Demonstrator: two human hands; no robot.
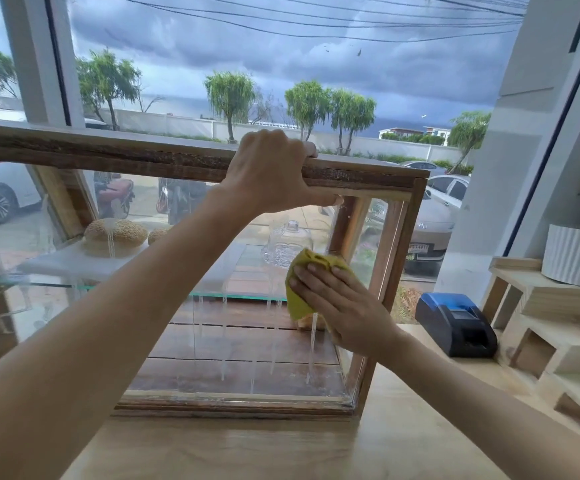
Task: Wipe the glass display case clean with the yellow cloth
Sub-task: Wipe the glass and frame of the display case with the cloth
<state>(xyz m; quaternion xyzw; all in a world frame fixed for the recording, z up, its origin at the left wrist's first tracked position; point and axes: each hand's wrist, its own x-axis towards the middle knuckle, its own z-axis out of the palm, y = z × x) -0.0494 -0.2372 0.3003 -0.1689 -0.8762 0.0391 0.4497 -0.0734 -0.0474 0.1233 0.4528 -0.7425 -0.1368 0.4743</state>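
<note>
The glass display case (401, 271) has a dark wooden frame and stands on a light wooden counter. Wet streaks run down its front pane. My left hand (274, 171) grips the top wooden rail of the case near its right end. My right hand (345, 303) lies flat on the yellow cloth (302, 271), pressing it against the front glass at the right side, about halfway up. Inside the case a glass shelf holds round buns and a clear glass dome.
A blue and black receipt printer (456, 323) sits on the counter (281, 448) right of the case. Pale wooden stepped shelves (555, 327) with a white ribbed pot (575, 254) stand at the far right. A large window behind shows parked cars and trees.
</note>
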